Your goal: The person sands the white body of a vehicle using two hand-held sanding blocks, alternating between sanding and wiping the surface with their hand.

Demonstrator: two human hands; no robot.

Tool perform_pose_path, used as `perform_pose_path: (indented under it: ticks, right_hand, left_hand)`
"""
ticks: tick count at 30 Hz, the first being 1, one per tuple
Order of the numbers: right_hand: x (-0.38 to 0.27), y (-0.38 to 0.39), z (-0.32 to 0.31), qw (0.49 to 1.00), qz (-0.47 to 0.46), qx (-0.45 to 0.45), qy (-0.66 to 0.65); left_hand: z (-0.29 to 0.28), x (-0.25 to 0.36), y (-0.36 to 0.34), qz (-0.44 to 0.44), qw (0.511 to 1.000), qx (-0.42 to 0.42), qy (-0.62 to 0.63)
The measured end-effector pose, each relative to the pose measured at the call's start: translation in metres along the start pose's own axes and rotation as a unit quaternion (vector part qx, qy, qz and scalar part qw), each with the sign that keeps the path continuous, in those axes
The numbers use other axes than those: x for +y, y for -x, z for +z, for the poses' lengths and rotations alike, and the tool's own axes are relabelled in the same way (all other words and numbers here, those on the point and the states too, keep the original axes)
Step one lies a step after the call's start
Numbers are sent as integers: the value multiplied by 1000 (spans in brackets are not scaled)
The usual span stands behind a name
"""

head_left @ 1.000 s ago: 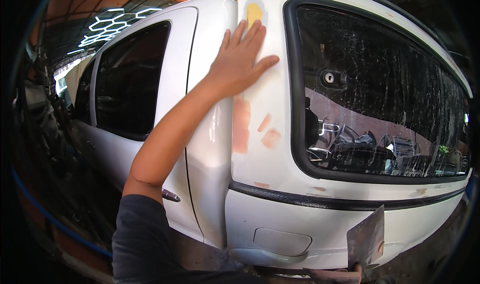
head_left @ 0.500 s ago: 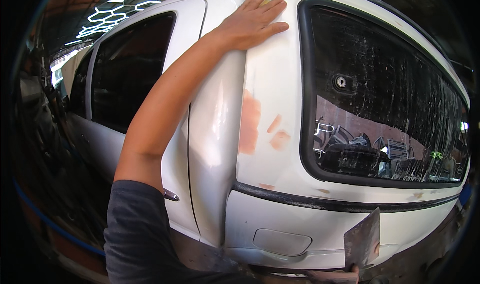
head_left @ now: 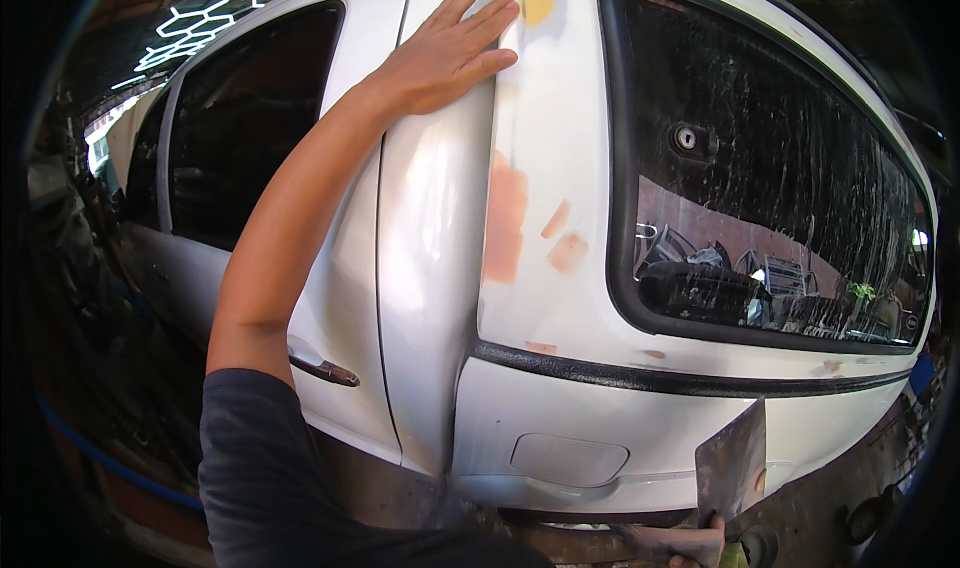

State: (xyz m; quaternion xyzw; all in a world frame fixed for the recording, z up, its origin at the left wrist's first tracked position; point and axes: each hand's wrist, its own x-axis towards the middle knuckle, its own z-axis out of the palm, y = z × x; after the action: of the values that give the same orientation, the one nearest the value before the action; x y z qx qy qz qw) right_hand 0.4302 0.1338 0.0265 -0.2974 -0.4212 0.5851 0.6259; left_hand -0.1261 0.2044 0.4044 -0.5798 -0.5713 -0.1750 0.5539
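Observation:
My left hand (head_left: 447,52) lies flat on the white vehicle's body, fingers spread. The palm is on the rounded white pillar (head_left: 438,188), and the fingertips reach the seam at the rear panel (head_left: 550,148). Beside them shows a yellow patch (head_left: 537,1) with a grey rim. Lower on that panel are reddish-brown patches (head_left: 506,223). At the bottom my right hand (head_left: 684,561) is mostly hidden, only fingers showing. It grips a thin, flat grey plate (head_left: 730,458) standing upright; a second flat piece (head_left: 675,542) lies crosswise below it.
A dark side window (head_left: 250,118) and a door handle (head_left: 330,371) are left of my arm. The black-framed rear glass (head_left: 770,188) with a lock fills the right. A black trim strip (head_left: 600,370) runs above a square flap (head_left: 568,460). A blue hose (head_left: 120,458) curves at lower left.
My left hand has slid left off the rear panel onto the pillar, uncovering the yellow patch. The view has shifted slightly. The plate stays low at the right.

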Motion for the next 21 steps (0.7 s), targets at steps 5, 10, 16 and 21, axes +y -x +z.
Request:
perform_pose_path:
  ticks: [5,10,16,21]
  right_hand:
    - [-4,2,16,999,-18,-37,-22]
    - [10,14,25,997,48,-64,-20]
    - [17,29,53,979,143,-144,4]
    - [9,33,94,928,131,-281,206]
  left_hand:
    - [-17,7,41,-23,995,53,75]
    - [-37,82,155,-106,919,232,301]
    - [-44,272,309,-189,633,114,742]
    - [-67,312,336,-209,384,-127,890]
